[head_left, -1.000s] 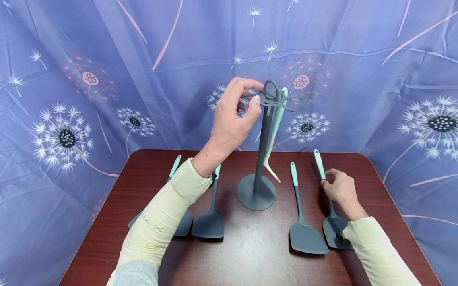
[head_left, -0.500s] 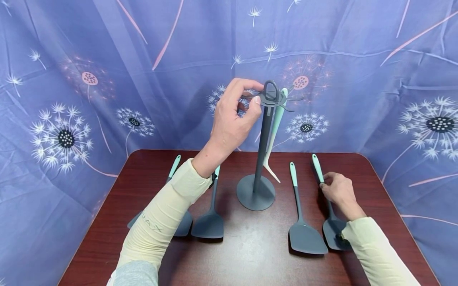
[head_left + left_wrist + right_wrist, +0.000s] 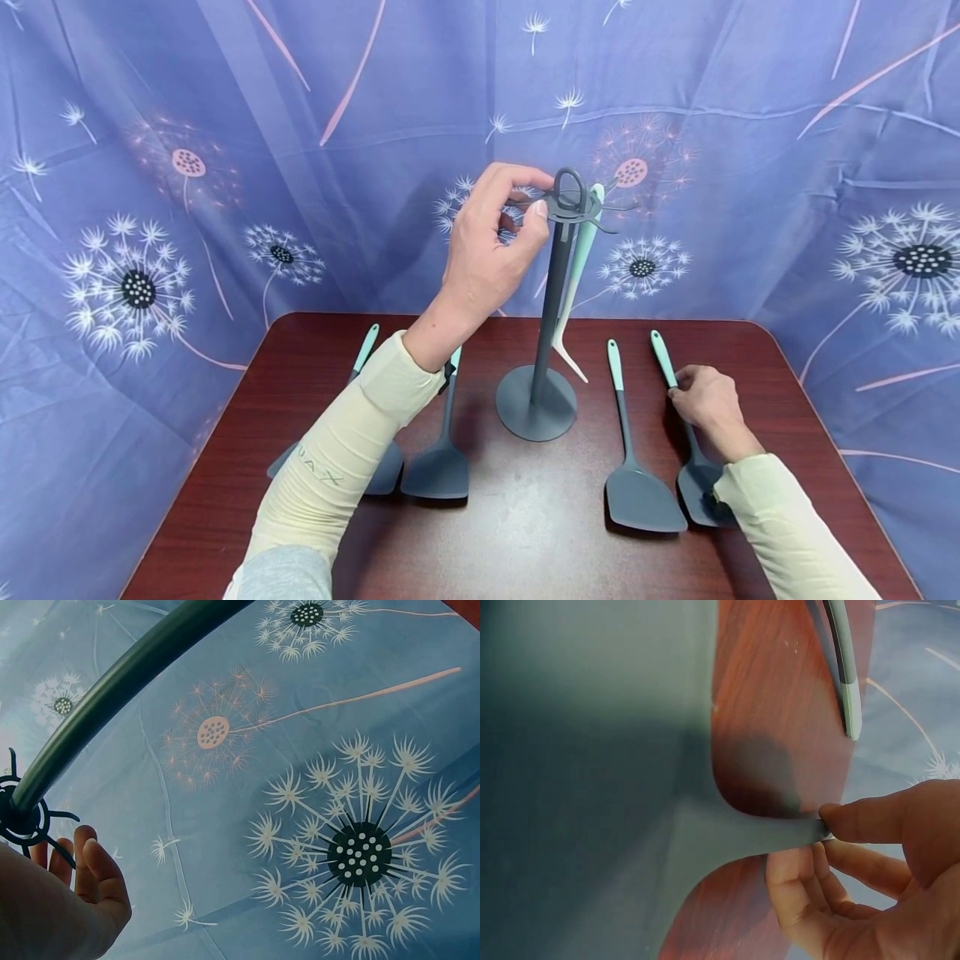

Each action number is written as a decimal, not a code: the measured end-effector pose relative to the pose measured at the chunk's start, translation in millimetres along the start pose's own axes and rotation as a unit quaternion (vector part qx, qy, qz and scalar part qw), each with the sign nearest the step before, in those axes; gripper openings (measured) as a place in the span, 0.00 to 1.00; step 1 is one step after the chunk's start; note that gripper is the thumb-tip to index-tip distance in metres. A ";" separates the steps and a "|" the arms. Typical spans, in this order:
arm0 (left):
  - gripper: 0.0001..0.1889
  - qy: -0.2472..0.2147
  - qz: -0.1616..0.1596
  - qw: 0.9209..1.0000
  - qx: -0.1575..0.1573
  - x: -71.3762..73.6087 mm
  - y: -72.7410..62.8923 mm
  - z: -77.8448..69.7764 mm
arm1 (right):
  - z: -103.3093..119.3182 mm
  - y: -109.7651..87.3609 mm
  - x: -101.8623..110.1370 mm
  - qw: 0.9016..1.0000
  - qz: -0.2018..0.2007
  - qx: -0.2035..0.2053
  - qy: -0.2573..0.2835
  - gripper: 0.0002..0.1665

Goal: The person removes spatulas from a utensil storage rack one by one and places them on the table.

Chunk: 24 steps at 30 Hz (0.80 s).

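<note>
My left hand [image 3: 487, 242] pinches the top of a dark grey utensil stand [image 3: 549, 308], thumb and forefinger at its ring of hooks. In the left wrist view its fingers curl by one hook below the post [image 3: 112, 697]. A utensil with a mint handle [image 3: 583, 250] and a pale bent lower end hangs on the stand's far right side. With thumb and fingers, my right hand [image 3: 708, 404] pinches the rightmost turner [image 3: 663, 358] around the lower handle. That turner's grey blade [image 3: 592, 810] fills much of the right wrist view; the sleeve partly covers it in the head view.
Left of my right hand lies another turner [image 3: 645, 500]. Several grey-bladed utensils, one a turner [image 3: 437, 472], lie left of the stand, partly hidden by my left arm. A dark red wooden table [image 3: 517, 533] bears everything. A blue dandelion-print cloth [image 3: 360, 167] hangs behind.
My right hand has moved slightly left and nearer to me, and the handle end of its turner has come lower. The left hand stays at the top of the stand.
</note>
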<state>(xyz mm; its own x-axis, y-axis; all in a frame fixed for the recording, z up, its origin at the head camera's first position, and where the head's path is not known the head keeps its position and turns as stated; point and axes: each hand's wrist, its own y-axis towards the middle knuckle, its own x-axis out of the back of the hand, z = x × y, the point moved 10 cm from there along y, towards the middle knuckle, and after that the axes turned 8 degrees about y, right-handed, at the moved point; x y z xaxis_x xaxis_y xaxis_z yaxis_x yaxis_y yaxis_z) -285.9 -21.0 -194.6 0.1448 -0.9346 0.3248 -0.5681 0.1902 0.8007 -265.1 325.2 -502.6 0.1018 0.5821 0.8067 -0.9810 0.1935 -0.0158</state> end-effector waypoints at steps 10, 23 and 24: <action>0.18 -0.002 -0.001 1.000 -0.002 0.1 0.2 -0.5 | -1.8 0.0 -0.3 1.000 0.013 -0.005 -0.010 0.15; 0.18 0.002 -0.003 1.000 -0.002 0.3 -0.2 -0.8 | -3.5 -0.7 -3.2 0.999 0.025 -0.007 -0.026 0.15; 0.18 0.002 -0.002 1.000 -0.002 0.2 -0.2 -0.8 | -3.4 -1.0 -3.1 0.999 0.025 -0.009 -0.027 0.15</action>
<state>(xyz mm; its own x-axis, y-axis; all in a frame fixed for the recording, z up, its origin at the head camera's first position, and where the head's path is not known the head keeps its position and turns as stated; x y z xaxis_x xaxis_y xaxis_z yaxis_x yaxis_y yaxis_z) -285.0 -21.0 -194.3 0.1507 -0.9344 0.3229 -0.5649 0.1866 0.8038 -263.9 325.9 -507.1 0.0434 0.5477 0.8355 -0.9815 0.1793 -0.0665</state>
